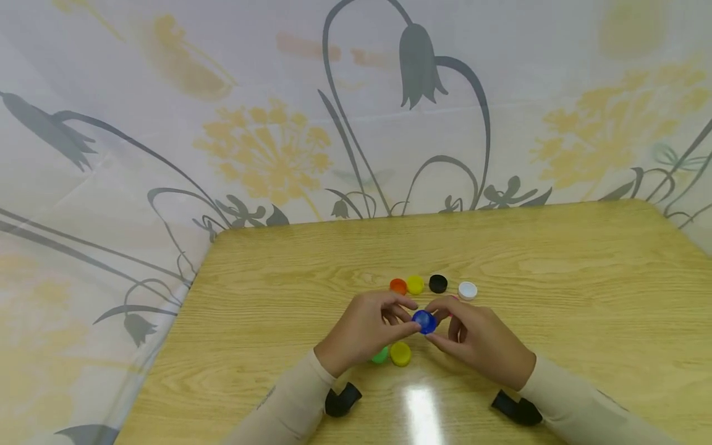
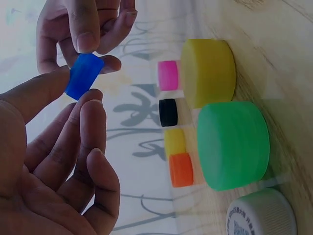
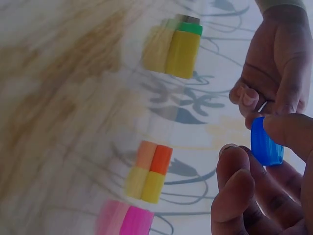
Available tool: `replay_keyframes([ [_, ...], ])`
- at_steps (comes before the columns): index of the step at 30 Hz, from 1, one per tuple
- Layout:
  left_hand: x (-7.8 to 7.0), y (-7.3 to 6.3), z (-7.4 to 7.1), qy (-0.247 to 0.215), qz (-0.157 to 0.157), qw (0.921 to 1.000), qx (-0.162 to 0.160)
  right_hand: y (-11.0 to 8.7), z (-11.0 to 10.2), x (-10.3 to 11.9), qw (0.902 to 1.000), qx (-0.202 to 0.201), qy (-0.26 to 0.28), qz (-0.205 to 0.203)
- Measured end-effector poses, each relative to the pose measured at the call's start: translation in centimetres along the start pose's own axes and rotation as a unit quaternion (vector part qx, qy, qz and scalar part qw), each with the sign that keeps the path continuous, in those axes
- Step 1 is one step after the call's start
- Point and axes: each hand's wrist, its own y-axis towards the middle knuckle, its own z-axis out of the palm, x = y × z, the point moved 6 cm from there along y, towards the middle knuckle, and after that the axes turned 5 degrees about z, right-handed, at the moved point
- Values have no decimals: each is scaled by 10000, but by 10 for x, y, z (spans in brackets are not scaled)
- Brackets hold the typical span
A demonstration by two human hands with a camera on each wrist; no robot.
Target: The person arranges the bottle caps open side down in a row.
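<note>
A blue bottle cap (image 1: 424, 322) is up off the table between my two hands. My left hand (image 1: 364, 324) pinches it between thumb and fingertips from the left. From the other side my right hand (image 1: 478, 337) grips the same cap with its thumb and fingers. The left wrist view shows the blue cap (image 2: 84, 76) edge-on, its side wall turned to the camera. In the right wrist view, the right thumb covers part of the cap (image 3: 264, 144).
Near the left wrist lie a green cap (image 1: 380, 355) and a yellow cap (image 1: 400, 354); a white printed cap (image 2: 261, 215) is beside them. Farther back are orange (image 1: 397, 286), yellow (image 1: 415, 284), black (image 1: 438, 283), white (image 1: 468, 290) and pink (image 2: 167, 75) caps on the wooden table (image 1: 267, 278).
</note>
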Motion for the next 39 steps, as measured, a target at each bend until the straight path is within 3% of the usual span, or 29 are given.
replay_keyframes([
  [22, 1, -2, 1, 206, 122, 9997, -72, 0, 8, -12, 9924, 362, 984, 646],
  [29, -3, -1, 3, 384, 375, 9986, 3, -2, 9, -16, 9674, 900, 1775, 1565],
  [31, -4, -1, 4, 454, 478, 9978, 32, -3, 10, -16, 9617, 973, 1946, 1670],
  [39, -3, -2, 6, 765, 644, 9950, 89, -5, 13, -19, 9547, 1017, 2131, 1809],
])
